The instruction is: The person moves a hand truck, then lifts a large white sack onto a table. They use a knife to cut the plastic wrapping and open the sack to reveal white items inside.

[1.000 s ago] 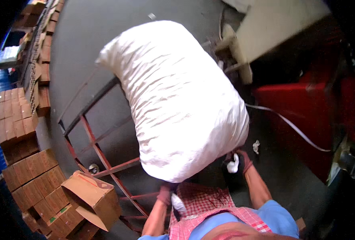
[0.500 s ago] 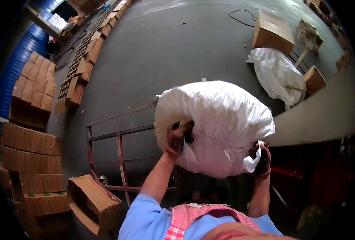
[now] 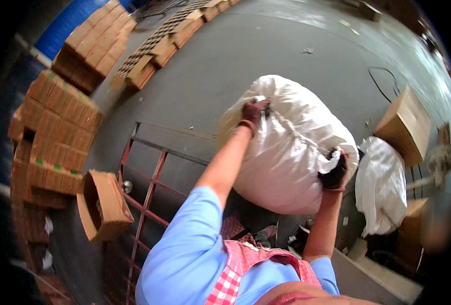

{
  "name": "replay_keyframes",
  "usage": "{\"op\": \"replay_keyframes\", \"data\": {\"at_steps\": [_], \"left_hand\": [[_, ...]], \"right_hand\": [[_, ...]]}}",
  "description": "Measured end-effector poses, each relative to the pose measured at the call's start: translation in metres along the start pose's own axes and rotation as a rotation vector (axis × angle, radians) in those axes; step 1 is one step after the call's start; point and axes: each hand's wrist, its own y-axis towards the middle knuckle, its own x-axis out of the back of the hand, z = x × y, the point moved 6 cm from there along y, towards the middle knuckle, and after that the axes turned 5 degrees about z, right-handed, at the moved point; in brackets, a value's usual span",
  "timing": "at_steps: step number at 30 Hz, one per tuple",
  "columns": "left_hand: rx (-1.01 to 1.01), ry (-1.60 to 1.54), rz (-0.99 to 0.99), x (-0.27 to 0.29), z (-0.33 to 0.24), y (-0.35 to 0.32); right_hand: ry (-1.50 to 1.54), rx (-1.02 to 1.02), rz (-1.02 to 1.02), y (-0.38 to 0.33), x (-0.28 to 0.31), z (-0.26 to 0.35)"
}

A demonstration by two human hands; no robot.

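- The big white sack (image 3: 286, 147) is held up off the grey floor (image 3: 245, 56) in front of the person's chest, bulging and soft, so it needs 2 grips set wide apart to keep it from rolling out of the arms.
- The left hand (image 3: 253, 113), in a dark glove, sits on the upper side of the sack with its fingers (image 3: 260, 105) curled and pinching a fold of the cloth near a twisted rope-like seam.
- The right hand (image 3: 334, 170), also gloved, grips the far right side lower down; its fingers are closed on a bunched white corner of the sack.
- Below the sack lies a red metal frame (image 3: 149, 188) with bare bars, its near edge just under the load.
- An open cardboard box (image 3: 103, 206) rests on the frame's left edge, just beside stacked brown cartons (image 3: 52, 137).
- To the right, a second white sack (image 3: 383, 185) lies on the floor near a closed cardboard box (image 3: 406, 124); these crowd the right side.
- A black cable (image 3: 383, 84) loops on the floor beyond the sack.
- The widest open room is the bare floor straight ahead, between the carton rows (image 3: 159, 43) and the box.
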Motion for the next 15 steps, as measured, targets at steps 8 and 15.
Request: {"op": "replay_keyframes", "data": {"at_steps": [8, 15], "left_hand": [[-0.006, 0.014, 0.0, -0.006, 0.0, 0.007], [0.294, -0.211, 0.128, -0.037, 0.021, 0.007]], "right_hand": [[0.782, -0.06, -0.277, 0.002, -0.018, -0.041], [-0.297, 0.211, -0.262, -0.011, -0.01, -0.034]]}}
